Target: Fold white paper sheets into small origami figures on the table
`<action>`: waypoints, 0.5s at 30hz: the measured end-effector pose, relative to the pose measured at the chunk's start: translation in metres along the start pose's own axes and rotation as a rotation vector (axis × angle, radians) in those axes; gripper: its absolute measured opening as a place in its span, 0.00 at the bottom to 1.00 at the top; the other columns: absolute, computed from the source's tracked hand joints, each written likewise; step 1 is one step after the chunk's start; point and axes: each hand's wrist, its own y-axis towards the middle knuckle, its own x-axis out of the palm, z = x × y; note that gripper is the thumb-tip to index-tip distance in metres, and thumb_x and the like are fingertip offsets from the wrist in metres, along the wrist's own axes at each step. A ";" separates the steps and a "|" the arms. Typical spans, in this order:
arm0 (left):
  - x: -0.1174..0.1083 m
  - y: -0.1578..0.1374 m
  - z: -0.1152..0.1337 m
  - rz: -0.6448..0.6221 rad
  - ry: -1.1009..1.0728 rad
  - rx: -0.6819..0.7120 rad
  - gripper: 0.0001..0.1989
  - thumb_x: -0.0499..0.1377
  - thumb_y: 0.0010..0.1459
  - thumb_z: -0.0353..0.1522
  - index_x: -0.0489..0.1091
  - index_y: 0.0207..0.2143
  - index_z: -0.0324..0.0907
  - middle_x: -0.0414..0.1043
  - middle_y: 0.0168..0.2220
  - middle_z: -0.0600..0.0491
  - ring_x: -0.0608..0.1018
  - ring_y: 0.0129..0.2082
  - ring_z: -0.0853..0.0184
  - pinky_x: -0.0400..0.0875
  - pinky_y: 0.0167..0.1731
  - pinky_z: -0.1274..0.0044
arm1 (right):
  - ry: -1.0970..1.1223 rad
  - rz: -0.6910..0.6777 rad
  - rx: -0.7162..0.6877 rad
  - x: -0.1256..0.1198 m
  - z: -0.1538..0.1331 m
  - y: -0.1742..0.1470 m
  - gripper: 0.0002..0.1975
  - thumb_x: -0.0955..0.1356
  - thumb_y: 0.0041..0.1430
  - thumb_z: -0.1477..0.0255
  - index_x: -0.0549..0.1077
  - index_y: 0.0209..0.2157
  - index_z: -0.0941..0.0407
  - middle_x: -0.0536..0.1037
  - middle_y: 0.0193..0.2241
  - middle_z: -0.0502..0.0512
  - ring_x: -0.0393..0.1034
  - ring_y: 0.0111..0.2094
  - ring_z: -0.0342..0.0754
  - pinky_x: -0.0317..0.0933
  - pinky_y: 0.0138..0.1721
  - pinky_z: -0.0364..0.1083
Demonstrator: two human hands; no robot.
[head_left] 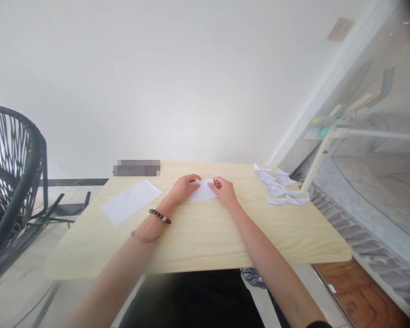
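A small white sheet of paper (202,191) lies at the middle of the wooden table, between my two hands. My left hand (184,187) grips its left side, thumb on top and fingers curled behind the far edge. At the upper right corner my right hand (224,190) pinches the same paper between thumb and curled fingers. Whether the paper is folded under the fingers, I cannot tell. To the left rests a larger flat white sheet (131,202), apart from both hands. Several folded white paper pieces (276,186) are laid out in rows at the right.
The pale wooden table (198,246) stands against a white wall. A blurred-out dark object (136,168) sits at its back left. A dark woven chair (37,150) is on the left. At the right are a white metal frame (317,159) and a bed (379,182).
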 end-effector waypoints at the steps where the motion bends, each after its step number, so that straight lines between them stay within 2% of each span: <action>1: 0.000 0.000 0.000 -0.006 -0.001 0.010 0.14 0.50 0.50 0.34 0.66 0.39 0.42 0.69 0.34 0.53 0.70 0.34 0.68 0.64 0.33 0.78 | -0.003 0.003 0.003 0.000 -0.001 0.000 0.11 0.63 0.47 0.65 0.71 0.30 0.57 0.72 0.24 0.49 0.64 0.23 0.40 0.58 0.26 0.39; 8: 0.000 0.001 -0.002 -0.005 0.014 0.046 0.13 0.50 0.51 0.34 0.68 0.38 0.41 0.70 0.37 0.52 0.70 0.37 0.67 0.62 0.38 0.77 | -0.013 -0.021 0.008 0.001 0.003 0.002 0.11 0.63 0.47 0.67 0.72 0.31 0.57 0.73 0.25 0.50 0.64 0.23 0.41 0.58 0.27 0.40; 15: 0.001 0.001 -0.003 0.016 -0.021 0.014 0.13 0.49 0.52 0.35 0.68 0.36 0.41 0.71 0.33 0.53 0.71 0.33 0.68 0.64 0.34 0.78 | -0.066 -0.111 -0.052 0.000 0.005 0.000 0.11 0.63 0.48 0.65 0.71 0.30 0.56 0.71 0.22 0.48 0.62 0.22 0.40 0.55 0.25 0.39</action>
